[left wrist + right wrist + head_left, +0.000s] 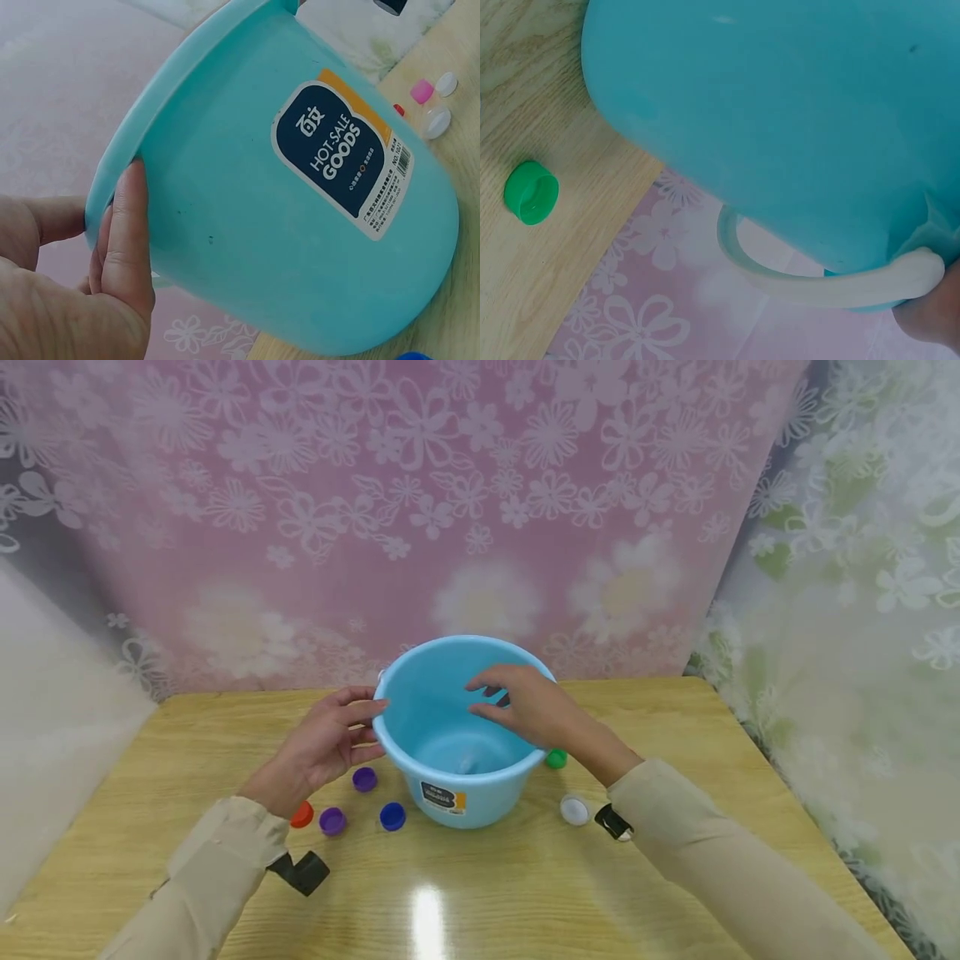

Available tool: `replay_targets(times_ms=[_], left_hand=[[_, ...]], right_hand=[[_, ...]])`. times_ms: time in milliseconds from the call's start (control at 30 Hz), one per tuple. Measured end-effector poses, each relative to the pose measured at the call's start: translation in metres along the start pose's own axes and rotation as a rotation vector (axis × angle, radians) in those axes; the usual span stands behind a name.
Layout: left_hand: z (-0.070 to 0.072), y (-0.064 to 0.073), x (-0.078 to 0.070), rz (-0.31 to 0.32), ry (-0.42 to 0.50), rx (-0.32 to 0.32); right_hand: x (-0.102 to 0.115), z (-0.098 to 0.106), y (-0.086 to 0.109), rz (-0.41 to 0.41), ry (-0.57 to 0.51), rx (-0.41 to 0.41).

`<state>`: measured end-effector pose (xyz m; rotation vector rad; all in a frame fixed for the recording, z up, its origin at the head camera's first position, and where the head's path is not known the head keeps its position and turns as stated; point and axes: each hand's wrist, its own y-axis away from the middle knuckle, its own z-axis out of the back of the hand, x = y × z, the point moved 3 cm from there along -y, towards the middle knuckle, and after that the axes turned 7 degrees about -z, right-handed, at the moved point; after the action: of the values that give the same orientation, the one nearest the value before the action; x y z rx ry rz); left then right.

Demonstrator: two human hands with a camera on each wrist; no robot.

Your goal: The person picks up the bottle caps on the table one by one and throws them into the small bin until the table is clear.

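A light blue plastic bucket (450, 789) stands upright on the table, its open top facing me and a printed label on its front. My left hand (326, 747) grips the rim on the left side, the thumb over the edge and the fingers outside, as the left wrist view shows the hand (112, 277) at the rim (120, 165). My right hand (528, 706) reaches over the right rim, its fingers spread and bent above the opening, with nothing seen between them. The right wrist view shows a white bucket handle (817, 289) beside part of the hand (934, 315). Something small and pale lies inside, unclear.
Left of the bucket lie two purple caps (364, 779), a blue cap (392, 816) and a red cap (302, 814). To its right are a green cap (531, 193) and a white cap (575, 810). A pink flowered curtain (360, 568) hangs behind the wooden table (495, 893).
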<state>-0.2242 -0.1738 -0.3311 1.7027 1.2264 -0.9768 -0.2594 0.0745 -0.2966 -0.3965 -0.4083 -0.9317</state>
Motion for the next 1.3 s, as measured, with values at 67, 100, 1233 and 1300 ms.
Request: replay_targets(times_ms=[67, 100, 1233, 1300], left_hand=[[0.000, 0.001, 0.000, -0.003, -0.001, -0.007], [0.000, 0.001, 0.000, -0.005, 0.000, -0.011], [-0.003, 0.002, 0.006, -0.008, 0.093, -0.069], [-0.004, 0.003, 0.006, -0.006, 0.094, -0.067]], right_hand=[[0.000, 0.000, 0.001, 0.012, -0.001, -0.015], [0.000, 0.001, 0.001, 0.023, -0.004, -0.023], [-0.158, 0.049, 0.087, -0.116, 0.061, -0.053], [-0.170, 0.042, 0.095, -0.165, 0.069, -0.006]])
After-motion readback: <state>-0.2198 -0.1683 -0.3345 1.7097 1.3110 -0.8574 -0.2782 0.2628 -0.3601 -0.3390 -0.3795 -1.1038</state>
